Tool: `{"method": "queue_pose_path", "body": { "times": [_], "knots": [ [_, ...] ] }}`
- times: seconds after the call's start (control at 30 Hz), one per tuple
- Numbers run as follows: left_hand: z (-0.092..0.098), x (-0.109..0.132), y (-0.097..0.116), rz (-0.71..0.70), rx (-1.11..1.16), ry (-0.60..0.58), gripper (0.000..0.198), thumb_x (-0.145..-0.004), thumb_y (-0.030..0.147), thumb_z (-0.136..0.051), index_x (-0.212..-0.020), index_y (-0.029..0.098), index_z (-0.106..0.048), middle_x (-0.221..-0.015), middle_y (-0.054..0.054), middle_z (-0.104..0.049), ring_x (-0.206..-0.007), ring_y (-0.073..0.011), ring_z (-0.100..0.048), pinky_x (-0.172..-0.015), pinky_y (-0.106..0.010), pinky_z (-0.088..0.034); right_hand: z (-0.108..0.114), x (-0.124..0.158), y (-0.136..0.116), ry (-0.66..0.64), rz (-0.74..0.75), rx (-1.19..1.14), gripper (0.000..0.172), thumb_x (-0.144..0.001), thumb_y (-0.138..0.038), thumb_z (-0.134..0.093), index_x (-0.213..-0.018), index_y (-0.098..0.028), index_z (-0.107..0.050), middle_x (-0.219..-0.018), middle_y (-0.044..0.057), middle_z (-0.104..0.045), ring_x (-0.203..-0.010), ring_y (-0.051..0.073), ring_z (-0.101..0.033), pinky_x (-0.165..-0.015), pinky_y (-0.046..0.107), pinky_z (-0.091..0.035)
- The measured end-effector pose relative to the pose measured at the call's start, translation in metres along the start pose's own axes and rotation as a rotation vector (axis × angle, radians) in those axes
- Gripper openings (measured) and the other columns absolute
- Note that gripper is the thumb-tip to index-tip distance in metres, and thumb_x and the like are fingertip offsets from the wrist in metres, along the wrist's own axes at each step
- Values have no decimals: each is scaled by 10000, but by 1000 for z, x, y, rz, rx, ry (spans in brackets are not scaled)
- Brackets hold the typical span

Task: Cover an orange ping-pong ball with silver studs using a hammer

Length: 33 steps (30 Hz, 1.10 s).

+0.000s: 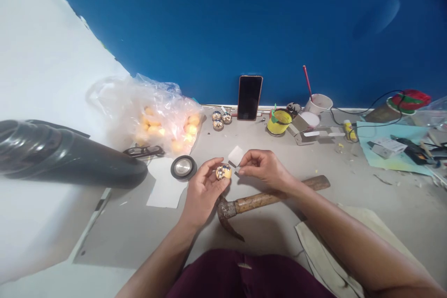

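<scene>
My left hand (201, 192) curls its thumb and fingers around a small yellow ball (223, 172) partly covered in shiny mirror-like pieces. Just to the right, my right hand (262, 167) is closed in a pinch; a tiny dark piece shows at its fingertips, too small to name. Behind the fingertips lies a small whitish square (236, 154). A claw hammer (256, 202) with a wooden handle rests on the table under my hands, its rusty head toward the left. Farther back sit several finished-looking mirrored balls (222, 119) in a cluster.
Yellow balls fill a clear plastic bag (164, 116) at the back left. Nearby are a large dark bottle (73, 156), a round lid (183, 167) and white paper (164, 191). A phone (249, 98) leans on the wall. Toward the right stand a yellow cup (279, 122) and a cloth (366, 228).
</scene>
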<state>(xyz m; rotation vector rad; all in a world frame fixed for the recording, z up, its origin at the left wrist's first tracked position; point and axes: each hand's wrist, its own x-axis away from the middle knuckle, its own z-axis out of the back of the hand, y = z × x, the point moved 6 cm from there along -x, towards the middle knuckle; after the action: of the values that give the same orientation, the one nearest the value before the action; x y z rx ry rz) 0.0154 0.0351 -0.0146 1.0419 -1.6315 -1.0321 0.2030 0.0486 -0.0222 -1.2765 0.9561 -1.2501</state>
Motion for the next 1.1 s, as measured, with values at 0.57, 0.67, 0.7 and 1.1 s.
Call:
{"method": "queue_pose_path", "body": {
  "times": [0.57,0.67,0.7,1.1],
  "knots": [
    [-4,4,10,-62,-184,21,375,-696,143,-832,-1055,202,-737,-941,-39,-717,-799,-189,-660,-715,-280,-511,-23,14,-10,-104,-51,-340,289,-693,-415,-861,-754,-160,-740,-760,32,-718,-708,154,-620,-699,283,-495],
    [-5,5,12,-89,-197,33,361,-686,119,-830,-1029,210,-758,-1026,-52,-708,-854,-200,-658,-757,-291,-519,-24,13,-9,-110,-64,-350,289,-685,-411,-867,-752,-155,-750,-754,33,-713,-693,148,-608,-687,279,-486],
    [-5,5,13,-98,-205,35,358,-686,117,-830,-1026,212,-765,-1047,-57,-705,-882,-207,-657,-774,-293,-520,-24,13,-8,-116,-68,-355,281,-687,-404,-866,-754,-155,-754,-755,34,-715,-694,149,-608,-686,279,-484],
    [-5,7,12,-114,-289,-8,347,-730,197,-832,-1069,255,-782,-1112,-65,-696,-998,-247,-660,-832,-327,-541,-25,11,5,-127,-243,-485,288,-570,-308,-931,-726,-149,-750,-632,-10,-675,-558,95,-554,-567,232,-427]
  ]
}}
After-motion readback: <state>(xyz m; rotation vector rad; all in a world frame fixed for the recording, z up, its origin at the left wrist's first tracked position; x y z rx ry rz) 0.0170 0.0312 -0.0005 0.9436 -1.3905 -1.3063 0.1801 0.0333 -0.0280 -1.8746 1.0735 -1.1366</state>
